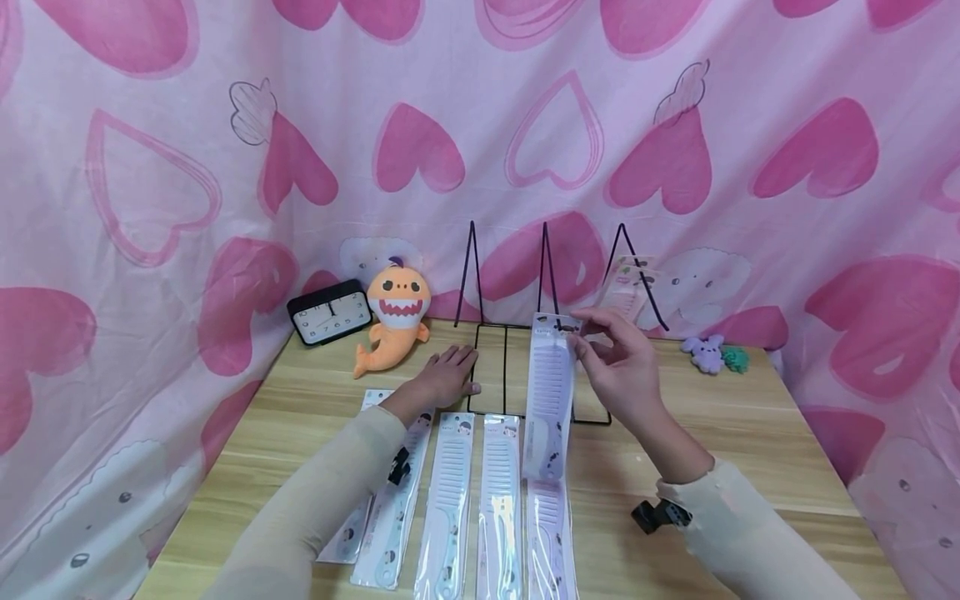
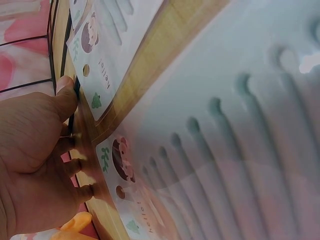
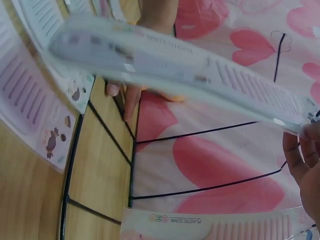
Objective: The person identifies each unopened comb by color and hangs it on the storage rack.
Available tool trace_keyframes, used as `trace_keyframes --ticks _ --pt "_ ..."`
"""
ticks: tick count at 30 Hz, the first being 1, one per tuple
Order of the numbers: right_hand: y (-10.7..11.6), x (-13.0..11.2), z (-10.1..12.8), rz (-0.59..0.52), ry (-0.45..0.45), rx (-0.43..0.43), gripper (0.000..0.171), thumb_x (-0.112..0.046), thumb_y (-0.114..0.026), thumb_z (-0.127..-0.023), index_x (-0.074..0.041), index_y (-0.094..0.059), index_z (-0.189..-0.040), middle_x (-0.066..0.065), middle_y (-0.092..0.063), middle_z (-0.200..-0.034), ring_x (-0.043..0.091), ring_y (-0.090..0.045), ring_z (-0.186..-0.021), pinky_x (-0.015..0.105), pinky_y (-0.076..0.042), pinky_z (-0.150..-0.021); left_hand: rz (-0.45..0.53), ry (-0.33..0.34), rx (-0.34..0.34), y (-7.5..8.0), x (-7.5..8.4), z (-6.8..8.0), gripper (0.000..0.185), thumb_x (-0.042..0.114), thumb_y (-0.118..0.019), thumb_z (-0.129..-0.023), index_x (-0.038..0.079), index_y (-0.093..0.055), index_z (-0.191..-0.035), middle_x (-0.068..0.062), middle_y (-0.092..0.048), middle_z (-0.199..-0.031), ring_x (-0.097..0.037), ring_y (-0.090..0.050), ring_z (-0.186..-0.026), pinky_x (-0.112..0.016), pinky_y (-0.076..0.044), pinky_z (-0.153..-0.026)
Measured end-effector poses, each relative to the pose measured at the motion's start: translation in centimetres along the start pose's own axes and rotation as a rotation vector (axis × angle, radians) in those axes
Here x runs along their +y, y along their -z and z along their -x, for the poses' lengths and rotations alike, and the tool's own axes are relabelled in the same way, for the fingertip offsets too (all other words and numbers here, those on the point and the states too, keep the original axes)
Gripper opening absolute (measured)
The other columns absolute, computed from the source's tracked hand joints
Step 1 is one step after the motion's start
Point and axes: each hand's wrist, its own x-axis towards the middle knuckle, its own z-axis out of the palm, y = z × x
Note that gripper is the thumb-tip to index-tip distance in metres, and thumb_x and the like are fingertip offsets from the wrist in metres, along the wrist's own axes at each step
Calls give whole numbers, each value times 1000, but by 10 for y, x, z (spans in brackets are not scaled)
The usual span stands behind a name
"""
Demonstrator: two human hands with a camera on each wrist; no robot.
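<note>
Fingers of the right hand (image 1: 617, 360) pinch the top of a packaged comb (image 1: 549, 392), raised upright before a black wire rack (image 1: 545, 275); the left hand (image 1: 444, 377) lies flat, holding nothing, on the tabletop (image 1: 750, 433) touching the rack's base.

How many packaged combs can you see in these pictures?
7: one held up by the right hand, at; five flat on the table, at; one on the wire rack, at. More may be hidden.

Clock (image 1: 330, 312), shark plush (image 1: 395, 315), purple toy (image 1: 707, 352)
</note>
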Motion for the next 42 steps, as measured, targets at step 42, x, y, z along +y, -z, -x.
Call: trace_keyframes --ticks 42 --pt "-28 36 -59 409 144 115 35 19 -64 -96 -1 -77 -121 22 -67 -109 35 -75 -91 1 -51 -84 52 -7 28 10 13 16 78 47 -52 -117 11 -20 -178 -8 -10 -189 -36 -4 -175 -65 -11 -140"
